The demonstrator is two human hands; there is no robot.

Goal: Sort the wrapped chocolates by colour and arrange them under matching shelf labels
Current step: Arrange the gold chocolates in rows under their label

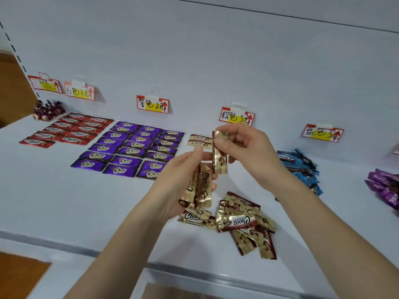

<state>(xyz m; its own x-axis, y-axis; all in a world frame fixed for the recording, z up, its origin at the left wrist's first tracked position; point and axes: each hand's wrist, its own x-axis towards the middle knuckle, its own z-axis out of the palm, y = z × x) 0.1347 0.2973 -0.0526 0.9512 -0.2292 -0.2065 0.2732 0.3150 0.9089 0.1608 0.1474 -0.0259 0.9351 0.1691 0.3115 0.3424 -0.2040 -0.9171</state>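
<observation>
Your left hand [181, 180] is gripping a bunch of gold chocolates [204, 186] — your right hand [246, 147] is pinching one shiny gold bar [220, 158] upright, above the loose gold pile [241, 221] on the shelf [86, 201].

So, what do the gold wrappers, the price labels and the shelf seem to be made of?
The gold wrappers look like thin metallised foil or plastic film, glossy: they catch bright glints and have crimped ends. The price labels are probably matte paper or card, with handwritten marker ink. The shelf is smooth and white, painted metal or laminate; I cannot tell which.
</observation>
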